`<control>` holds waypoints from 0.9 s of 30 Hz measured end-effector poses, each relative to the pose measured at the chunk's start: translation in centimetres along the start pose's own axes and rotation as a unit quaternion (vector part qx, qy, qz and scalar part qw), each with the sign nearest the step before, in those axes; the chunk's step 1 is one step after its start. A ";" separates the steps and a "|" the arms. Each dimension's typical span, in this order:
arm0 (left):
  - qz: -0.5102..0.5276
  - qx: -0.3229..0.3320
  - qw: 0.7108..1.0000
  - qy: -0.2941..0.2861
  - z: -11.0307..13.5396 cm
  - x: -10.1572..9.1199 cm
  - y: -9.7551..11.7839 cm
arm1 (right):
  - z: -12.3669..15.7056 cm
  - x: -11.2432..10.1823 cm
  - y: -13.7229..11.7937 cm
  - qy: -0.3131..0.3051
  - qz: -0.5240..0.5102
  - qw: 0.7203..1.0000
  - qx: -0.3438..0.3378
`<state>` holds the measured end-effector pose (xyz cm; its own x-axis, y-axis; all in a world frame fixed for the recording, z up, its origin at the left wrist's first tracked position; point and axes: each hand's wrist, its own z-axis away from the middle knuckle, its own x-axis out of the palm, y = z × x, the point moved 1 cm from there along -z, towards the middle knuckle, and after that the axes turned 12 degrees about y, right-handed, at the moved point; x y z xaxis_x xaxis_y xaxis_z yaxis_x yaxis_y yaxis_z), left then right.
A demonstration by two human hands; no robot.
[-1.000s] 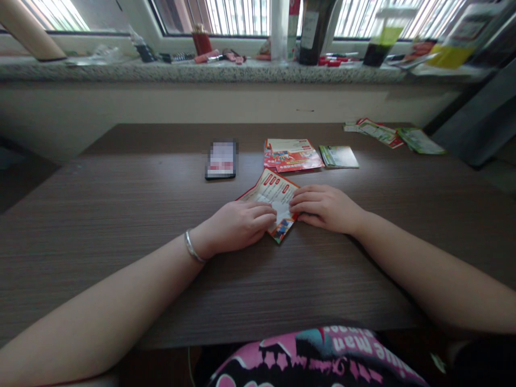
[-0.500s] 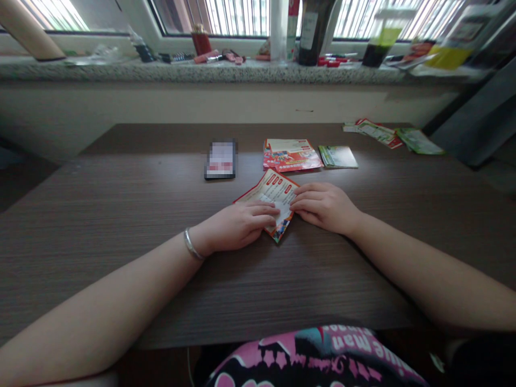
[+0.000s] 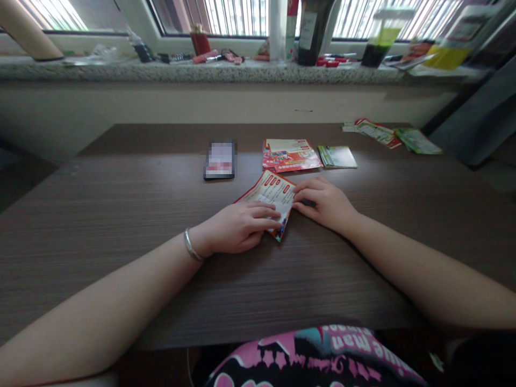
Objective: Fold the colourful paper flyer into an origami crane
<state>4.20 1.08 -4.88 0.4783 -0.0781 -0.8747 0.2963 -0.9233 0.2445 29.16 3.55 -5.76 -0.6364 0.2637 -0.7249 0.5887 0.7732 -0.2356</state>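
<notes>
- Head view: the left hand (image 3: pixel 237 228) lies palm down, fingers spread flat over the lower part of a folded red-and-white leaflet (image 3: pixel 272 194). It presses rather than grips, which seems to pin the paper so that it cannot slide.
- The right hand (image 3: pixel 322 201) rests just beside it, fingers bent, their tips touching the leaflet's right edge. Whether they pinch that edge or only press on it cannot be told.
- The leaflet lies between the two hands, flat on the worktop (image 3: pixel 121 215) and turned cornerwise. Its upper corner points away from the hands and its lower tip peeps out under the left fingers.
- A silver bracelet (image 3: pixel 190 246) sits on the left wrist.
- Just beyond the hands lies a stack of red leaflets (image 3: pixel 291 155), squared up, with a green booklet (image 3: pixel 337 156) to its right.
- Beyond the left hand a phone (image 3: pixel 220 159) lies face up.
- Well beyond the right hand, more leaflets (image 3: pixel 373 131) lie loosely scattered.
- Farthest off, a stone windowsill (image 3: pixel 201 71) carries bottles and small clutter.
</notes>
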 end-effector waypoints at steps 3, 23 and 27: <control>0.012 -0.005 1.000 -0.005 -0.1 -0.1 0.1 | 0.2 0.3 0.5 0.021 -0.013 0.999 0.044; 0.000 -0.022 0.999 -0.030 -0.2 -0.2 -0.3 | 0.0 0.3 1.5 0.044 -0.001 0.993 0.106; -0.029 -0.018 0.999 -0.031 0.0 -0.1 -0.5 | -0.1 0.4 1.6 0.026 -0.006 0.990 0.140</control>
<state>4.07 1.53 -4.91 0.4070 -0.0495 -0.9121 0.3514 -0.9132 0.2064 29.82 4.99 -6.34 -0.6641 0.2901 -0.6891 0.6917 0.5881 -0.4191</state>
